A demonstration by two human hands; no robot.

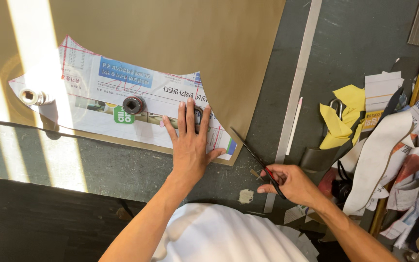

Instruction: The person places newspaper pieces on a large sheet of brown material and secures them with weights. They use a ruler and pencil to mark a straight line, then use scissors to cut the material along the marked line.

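My left hand [189, 143] lies flat, fingers spread, on a newspaper pattern [122, 99] that sits on a large sheet of tan material [180, 39]. My right hand [289, 183] grips the handles of black scissors [255, 155], blades closed and pointing up-left toward the lower right corner of the tan sheet. The blade tip is just beside the sheet's cut edge. A dark round weight [133, 104] and a pale round weight [31, 96] rest on the pattern.
A long metal ruler [297, 82] and a white pencil [294, 125] lie right of the sheet on the dark worktable [364, 43]. Yellow and white scraps [345, 116] and newspaper offcuts [413, 165] pile at the right edge. Sunlight stripes cross the left side.
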